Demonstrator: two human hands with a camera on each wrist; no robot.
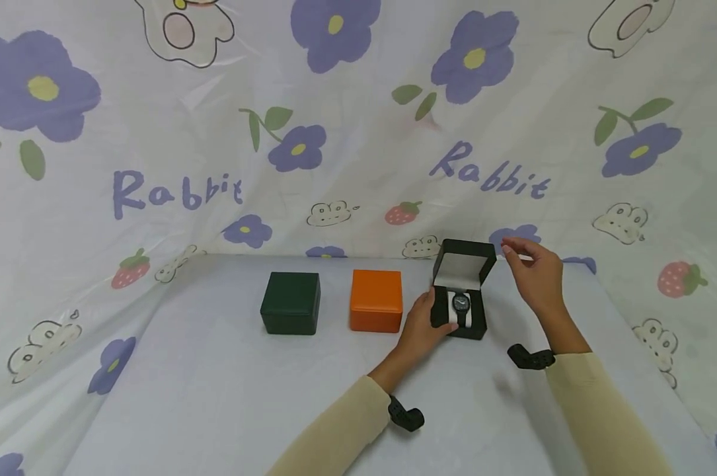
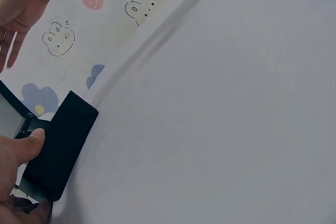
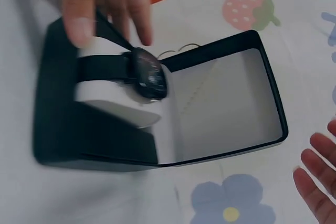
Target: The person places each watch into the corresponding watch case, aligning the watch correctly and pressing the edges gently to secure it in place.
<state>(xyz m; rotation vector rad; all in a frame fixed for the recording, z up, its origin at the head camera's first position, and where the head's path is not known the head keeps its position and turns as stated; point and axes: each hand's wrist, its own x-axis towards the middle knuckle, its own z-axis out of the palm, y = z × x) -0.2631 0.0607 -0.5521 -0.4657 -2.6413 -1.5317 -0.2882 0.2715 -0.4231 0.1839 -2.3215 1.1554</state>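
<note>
A black watch box (image 1: 479, 324) stands with its lid (image 1: 456, 270) raised, showing a pale lining. Inside lies a dark wristwatch (image 1: 461, 303), strapped round a white cushion (image 3: 118, 100). My left hand (image 1: 420, 327) grips the left side of the box base, the thumb over the front edge; in the left wrist view the fingers of this hand (image 2: 13, 177) reach round the base. To the right of the lid, my right hand (image 1: 538, 274) is raised with bent, relaxed fingers. The right wrist view shows those fingers (image 3: 316, 174) apart from the lid, holding nothing.
An orange box (image 1: 376, 301) sits shut just left of the watch box, and a dark green box (image 1: 291, 303) sits shut farther left. All stand on a white-covered table (image 1: 215, 396). Behind rises a printed cloth (image 1: 358, 152) with flowers and rabbits.
</note>
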